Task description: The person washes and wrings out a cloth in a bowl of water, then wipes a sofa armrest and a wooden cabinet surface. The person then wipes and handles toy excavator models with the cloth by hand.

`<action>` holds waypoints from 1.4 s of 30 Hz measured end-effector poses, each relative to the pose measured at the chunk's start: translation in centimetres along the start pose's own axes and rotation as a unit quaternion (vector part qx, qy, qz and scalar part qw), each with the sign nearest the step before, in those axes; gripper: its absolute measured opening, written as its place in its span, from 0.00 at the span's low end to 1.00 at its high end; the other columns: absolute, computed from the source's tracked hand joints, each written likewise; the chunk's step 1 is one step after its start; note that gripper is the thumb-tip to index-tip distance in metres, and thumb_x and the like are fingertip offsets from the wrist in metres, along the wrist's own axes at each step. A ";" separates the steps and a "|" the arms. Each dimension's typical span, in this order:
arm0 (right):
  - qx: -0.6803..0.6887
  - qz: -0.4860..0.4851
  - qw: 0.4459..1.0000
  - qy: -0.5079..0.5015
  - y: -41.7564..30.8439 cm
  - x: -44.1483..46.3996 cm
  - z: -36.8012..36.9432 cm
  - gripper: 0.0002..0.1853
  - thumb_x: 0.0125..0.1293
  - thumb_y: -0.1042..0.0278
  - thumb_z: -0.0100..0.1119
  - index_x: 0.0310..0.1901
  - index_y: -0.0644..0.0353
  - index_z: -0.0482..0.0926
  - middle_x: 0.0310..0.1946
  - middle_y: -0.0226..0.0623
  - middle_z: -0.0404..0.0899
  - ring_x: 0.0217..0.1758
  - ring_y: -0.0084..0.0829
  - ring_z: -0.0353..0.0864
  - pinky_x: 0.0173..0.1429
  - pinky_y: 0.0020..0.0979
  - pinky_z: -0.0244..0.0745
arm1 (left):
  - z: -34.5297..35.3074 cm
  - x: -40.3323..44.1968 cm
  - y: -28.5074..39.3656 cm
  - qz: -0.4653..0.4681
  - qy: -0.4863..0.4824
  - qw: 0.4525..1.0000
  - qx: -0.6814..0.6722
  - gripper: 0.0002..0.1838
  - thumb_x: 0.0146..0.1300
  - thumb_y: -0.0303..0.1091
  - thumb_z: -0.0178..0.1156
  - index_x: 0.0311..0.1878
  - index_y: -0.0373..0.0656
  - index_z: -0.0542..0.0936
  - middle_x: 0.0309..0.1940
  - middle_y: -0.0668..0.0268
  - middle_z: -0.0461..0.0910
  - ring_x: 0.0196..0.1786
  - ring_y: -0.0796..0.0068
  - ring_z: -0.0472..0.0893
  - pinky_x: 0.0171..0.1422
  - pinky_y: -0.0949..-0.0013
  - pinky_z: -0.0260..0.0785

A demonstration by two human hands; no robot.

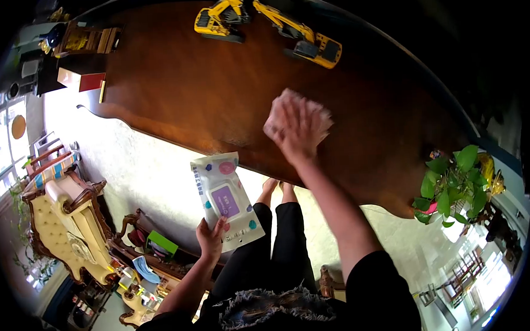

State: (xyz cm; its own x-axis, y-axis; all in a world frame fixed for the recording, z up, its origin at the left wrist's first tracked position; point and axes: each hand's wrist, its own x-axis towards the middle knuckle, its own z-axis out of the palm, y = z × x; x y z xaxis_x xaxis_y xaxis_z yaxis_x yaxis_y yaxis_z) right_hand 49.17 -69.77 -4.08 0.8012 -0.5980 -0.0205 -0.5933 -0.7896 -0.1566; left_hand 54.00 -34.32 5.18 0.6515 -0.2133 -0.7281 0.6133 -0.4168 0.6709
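My left hand [211, 238] grips the lower left side of a white pack of wet wipes [249, 220] with a purple label and coloured dots. The pack is held up in front of the wooden cabinet's near edge. My right hand [293, 126], slightly blurred, lies spread over a pale pinkish wipe [319, 118] and presses it on the dark brown wooden top [187, 98]. Crumpled edges of the wipe stick out around the fingers.
Two yellow toy excavators [313, 47] stand along the far edge. A leafy potted plant [449, 185] is at the right end. At the left end are a red box [90, 82] and a wooden rack [91, 41]. A tufted armchair [57, 228] stands lower left.
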 end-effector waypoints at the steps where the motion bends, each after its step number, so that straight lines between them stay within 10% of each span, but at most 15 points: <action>1: -0.031 -0.035 0.998 -0.043 -2.0 -1.4 0.7 0.41 0.72 0.41 0.49 0.83 0.37 0.48 0.85 0.26 0.41 0.86 0.46 0.43 0.82 0.65 0.36 | 0.0 -0.2 0.0 -0.003 0.018 1.000 -0.025 0.17 0.67 0.33 0.70 0.51 0.31 0.79 0.41 0.64 0.84 0.41 0.76 0.82 0.47 0.70 0.78; 10: -0.002 -0.138 0.990 -0.017 1.6 -14.2 1.1 0.31 0.72 0.38 0.52 0.73 0.39 0.70 0.79 0.25 0.60 0.83 0.39 0.54 0.84 0.53 0.41 | -1.6 -0.2 -1.5 -0.010 0.006 0.992 -0.122 0.15 0.67 0.32 0.71 0.49 0.33 0.79 0.37 0.65 0.84 0.35 0.80 0.80 0.40 0.73 0.73; 16: -0.039 0.061 0.992 -0.104 12.2 -23.1 -2.5 0.41 0.61 0.44 0.60 0.76 0.42 0.62 0.81 0.33 0.54 0.85 0.52 0.46 0.83 0.65 0.34 | -1.4 -0.1 -3.2 -0.045 0.024 0.991 -0.122 0.16 0.66 0.34 0.72 0.47 0.33 0.79 0.34 0.67 0.83 0.32 0.80 0.79 0.38 0.74 0.72; 28: -0.078 0.031 0.992 -0.098 2.6 -17.9 1.6 0.49 0.61 0.48 0.61 0.80 0.57 0.50 0.83 0.45 0.42 0.84 0.65 0.33 0.80 0.70 0.24 | 0.0 -0.8 -3.6 -0.084 0.036 0.984 -0.152 0.14 0.66 0.33 0.72 0.46 0.34 0.80 0.31 0.68 0.83 0.30 0.80 0.79 0.36 0.73 0.72; 42: 0.088 -0.131 0.987 0.014 -2.9 -7.3 1.9 0.36 0.68 0.39 0.55 0.76 0.39 0.66 0.81 0.24 0.57 0.85 0.35 0.50 0.85 0.49 0.36 | 4.1 -2.2 0.9 0.016 -0.008 0.997 -0.073 0.15 0.66 0.33 0.72 0.47 0.33 0.80 0.38 0.66 0.84 0.36 0.80 0.81 0.41 0.74 0.75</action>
State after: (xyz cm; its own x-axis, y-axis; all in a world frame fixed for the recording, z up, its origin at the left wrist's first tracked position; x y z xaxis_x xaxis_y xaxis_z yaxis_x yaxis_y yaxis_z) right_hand 45.21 -62.81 -5.38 0.9214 -0.3822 0.0702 -0.3417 -0.8829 -0.3222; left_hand 51.34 -37.83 6.78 0.6657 -0.2385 -0.7070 0.6514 -0.2765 0.7066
